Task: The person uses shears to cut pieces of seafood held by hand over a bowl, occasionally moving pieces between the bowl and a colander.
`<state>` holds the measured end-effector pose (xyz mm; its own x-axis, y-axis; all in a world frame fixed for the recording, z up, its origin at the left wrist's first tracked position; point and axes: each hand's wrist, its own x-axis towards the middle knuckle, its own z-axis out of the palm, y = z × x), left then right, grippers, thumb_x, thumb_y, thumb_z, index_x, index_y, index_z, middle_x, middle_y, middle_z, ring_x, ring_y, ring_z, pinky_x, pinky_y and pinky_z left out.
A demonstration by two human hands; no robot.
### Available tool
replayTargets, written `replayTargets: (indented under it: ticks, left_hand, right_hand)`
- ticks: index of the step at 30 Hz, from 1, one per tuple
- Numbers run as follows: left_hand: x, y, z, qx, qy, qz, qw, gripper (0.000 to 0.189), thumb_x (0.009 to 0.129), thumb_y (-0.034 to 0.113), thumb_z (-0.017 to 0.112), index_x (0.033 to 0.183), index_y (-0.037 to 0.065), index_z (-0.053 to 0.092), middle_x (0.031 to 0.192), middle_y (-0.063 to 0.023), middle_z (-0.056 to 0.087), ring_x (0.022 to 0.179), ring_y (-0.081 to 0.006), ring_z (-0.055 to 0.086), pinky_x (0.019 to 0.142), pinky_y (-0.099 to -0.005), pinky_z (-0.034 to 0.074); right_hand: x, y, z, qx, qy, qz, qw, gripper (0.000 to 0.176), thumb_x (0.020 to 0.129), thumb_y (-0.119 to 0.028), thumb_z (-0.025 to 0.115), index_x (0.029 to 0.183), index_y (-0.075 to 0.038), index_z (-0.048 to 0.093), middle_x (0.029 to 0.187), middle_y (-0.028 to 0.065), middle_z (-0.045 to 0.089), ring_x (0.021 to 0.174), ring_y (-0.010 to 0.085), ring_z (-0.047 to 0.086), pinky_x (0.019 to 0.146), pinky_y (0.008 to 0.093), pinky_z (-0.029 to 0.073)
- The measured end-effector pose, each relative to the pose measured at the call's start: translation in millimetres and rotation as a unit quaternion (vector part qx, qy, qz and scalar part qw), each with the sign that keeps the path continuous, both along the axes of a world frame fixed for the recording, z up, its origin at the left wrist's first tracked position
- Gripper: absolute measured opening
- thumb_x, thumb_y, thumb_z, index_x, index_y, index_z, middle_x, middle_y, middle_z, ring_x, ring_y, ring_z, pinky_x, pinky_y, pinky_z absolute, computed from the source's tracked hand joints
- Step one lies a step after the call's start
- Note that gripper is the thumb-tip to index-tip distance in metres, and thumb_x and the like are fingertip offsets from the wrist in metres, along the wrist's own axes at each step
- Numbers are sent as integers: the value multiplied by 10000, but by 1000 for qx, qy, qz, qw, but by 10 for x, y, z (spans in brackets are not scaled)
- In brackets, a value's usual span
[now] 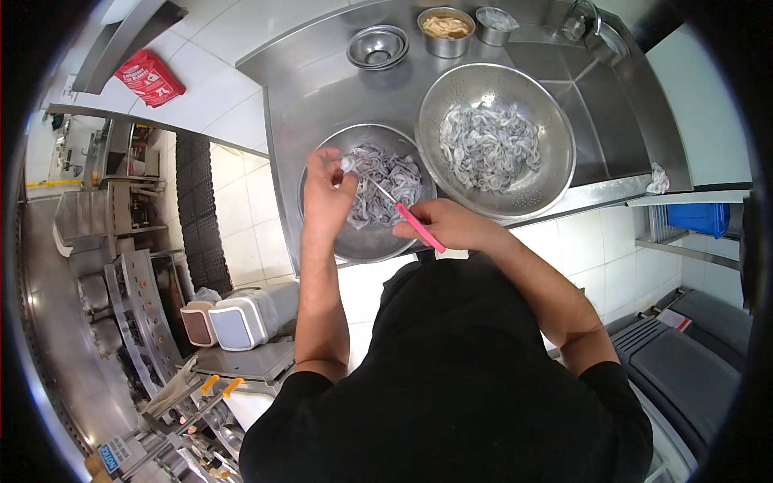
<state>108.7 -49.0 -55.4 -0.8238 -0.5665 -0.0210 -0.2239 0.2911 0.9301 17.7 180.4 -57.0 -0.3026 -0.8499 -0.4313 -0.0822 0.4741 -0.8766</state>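
Note:
My left hand pinches a whitish, soft piece of seafood over the left side of a wide steel bowl. In that bowl lies a heap of grey-white seafood strips, which look like squid or small octopus. Closed around a pink-handled knife, my right hand is at the bowl's right front edge. The thin metal blade points up and left toward the held piece; whether it touches is too small to tell. To the right, a large perforated colander holds more such strips.
Nested steel bowls, a pot of pale yellowish food and a smaller metal container stand along the counter's back. A sink is at right. A red fire blanket packet is at upper left, and lidded bins stand lower left.

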Motion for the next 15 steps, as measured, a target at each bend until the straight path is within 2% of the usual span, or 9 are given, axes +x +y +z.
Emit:
replayTargets:
  ticks: [3,9,15]
  left_hand:
    - [-8,-22,-101,80,27,-19,996,304,957,-29,650,1248,18,574,1003,-52,734,807,-89,615,735,-251,501]
    - [1,40,-121,181,56,33,981,172,979,7,684,1150,20,689,948,7,693,824,-67,601,758,-224,492]
    - [4,137,-129,239,57,71,967,202,979,38,711,1168,-24,745,940,-26,713,829,-82,635,750,-245,521]
  right_hand:
    - [-30,6,84,21,19,8,1000,804,899,-757,662,969,41,739,808,169,698,771,239,663,746,406,517]
    - [-18,8,175,43,26,9,999,792,894,-750,673,972,36,735,806,167,697,766,262,675,739,412,516]
    - [0,7,204,31,56,-5,998,791,886,-746,682,1020,33,721,846,185,712,803,311,707,749,418,520]
